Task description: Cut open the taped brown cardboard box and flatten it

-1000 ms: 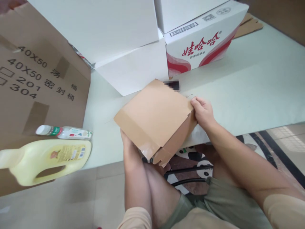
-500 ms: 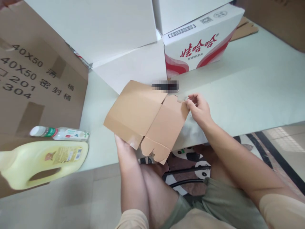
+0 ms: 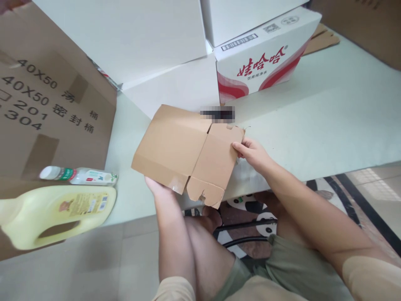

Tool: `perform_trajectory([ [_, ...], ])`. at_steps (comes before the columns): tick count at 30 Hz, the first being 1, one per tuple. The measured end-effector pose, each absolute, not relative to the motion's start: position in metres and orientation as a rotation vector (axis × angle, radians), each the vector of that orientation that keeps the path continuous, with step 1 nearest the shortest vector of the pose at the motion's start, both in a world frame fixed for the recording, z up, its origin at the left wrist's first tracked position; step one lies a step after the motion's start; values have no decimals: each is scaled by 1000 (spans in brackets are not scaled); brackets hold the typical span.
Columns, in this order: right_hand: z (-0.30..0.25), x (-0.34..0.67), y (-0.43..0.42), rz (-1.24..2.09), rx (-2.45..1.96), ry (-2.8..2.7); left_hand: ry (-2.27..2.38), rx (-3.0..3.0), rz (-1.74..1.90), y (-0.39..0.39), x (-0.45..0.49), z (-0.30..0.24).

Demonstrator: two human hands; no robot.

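Observation:
A brown cardboard box (image 3: 175, 142), partly flattened with creased panels and a torn flap at its lower end, is tilted over the table's front edge. My right hand (image 3: 250, 152) pinches its right edge, thumb on top and fingers curled beneath. Under the lower left side is my left hand (image 3: 158, 188); the cardboard hides its fingers, so their grip does not show. A clear strip of tape shines on the lower flap. Just behind the cardboard lies a dark, pixelated object (image 3: 219, 113).
White cartons, one with red lettering (image 3: 260, 67), stand at the back of the pale table (image 3: 316, 125). To the left are a large brown carton (image 3: 56, 108), a small bottle (image 3: 84, 175) and a yellow jug (image 3: 90, 209). Flat cardboard (image 3: 322, 39) lies at the far right.
My right hand has shifted left and down, from the upper right corner of the cardboard to its right edge. The cardboard has moved slightly left.

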State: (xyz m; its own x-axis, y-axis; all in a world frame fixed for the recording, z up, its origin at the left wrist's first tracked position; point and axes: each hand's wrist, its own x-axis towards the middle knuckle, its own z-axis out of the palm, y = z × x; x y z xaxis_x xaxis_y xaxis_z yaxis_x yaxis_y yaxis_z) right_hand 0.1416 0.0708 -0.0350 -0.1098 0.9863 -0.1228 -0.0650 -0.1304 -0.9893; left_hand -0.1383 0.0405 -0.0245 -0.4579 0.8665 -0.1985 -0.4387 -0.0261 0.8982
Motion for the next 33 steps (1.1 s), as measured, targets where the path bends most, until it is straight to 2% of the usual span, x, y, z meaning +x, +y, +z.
perform_trajectory([
  [6,-36,144,70,1356,-1214,-1129,1124,285,1894,39,-131,-15],
  [17,-37,145,70,1382,-1176,-1103,1284,184,1806,46,-135,-28],
  [25,-43,137,61,1619,-1044,-1080,1286,235,1727,46,-136,-34],
  [33,-43,141,60,1566,-1046,-906,1310,186,1700,48,-127,-34],
])
